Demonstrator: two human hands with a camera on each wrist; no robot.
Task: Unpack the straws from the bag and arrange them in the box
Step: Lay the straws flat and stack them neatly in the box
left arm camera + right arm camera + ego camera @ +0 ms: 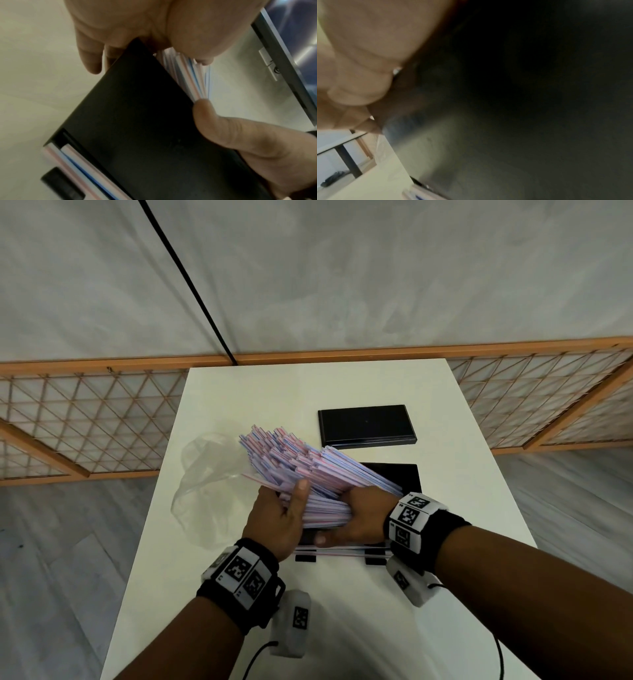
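Straws [308, 470] fanned in both hands above the black box [394, 477].

The left hand [277, 522] and right hand [363, 518] each curled round the bundle's near end; its far tips splayed over the emptied clear bag [205, 481]. Light, slick and easily crushed, the straws probably wanted a firm hold nearer mid-length. A few lay at the box's front slot. White table [239, 405], black lid [366, 424], lattice screen behind.

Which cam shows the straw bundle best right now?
Head view. It shows the whole straw bundle fanned out over the black box, gripped by the left hand and right hand. Left wrist catches only a few straws between box edge and fingers. Right wrist is mostly dark, with no clear straws.
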